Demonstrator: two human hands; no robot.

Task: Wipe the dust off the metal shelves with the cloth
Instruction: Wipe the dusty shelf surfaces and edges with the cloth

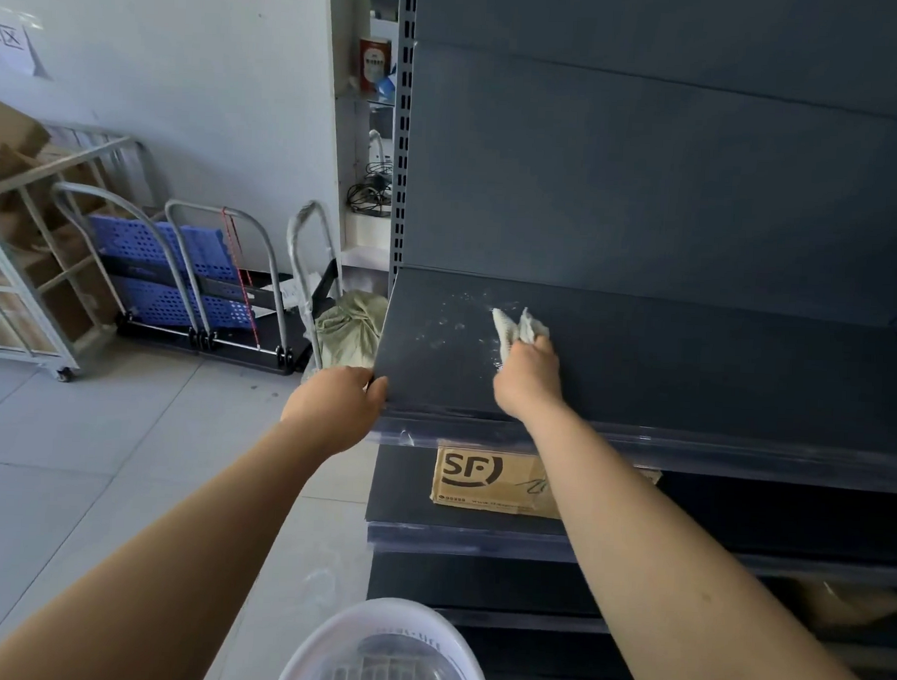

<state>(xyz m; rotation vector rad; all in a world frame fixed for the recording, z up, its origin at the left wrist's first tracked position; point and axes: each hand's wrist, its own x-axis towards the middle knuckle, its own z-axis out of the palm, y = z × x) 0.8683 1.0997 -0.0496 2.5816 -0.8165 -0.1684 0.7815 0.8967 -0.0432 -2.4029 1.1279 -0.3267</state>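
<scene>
Now right hand [529, 376] grips white cloth [513, 330] on dark metal shelf [692, 360]; dust patch [457, 319] lies just left of it. Left hand [338, 404] clasps shelf's front-left corner. Shelf runs left-right.

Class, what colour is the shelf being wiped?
Dark grey shelf, clearest in the head view.
</scene>
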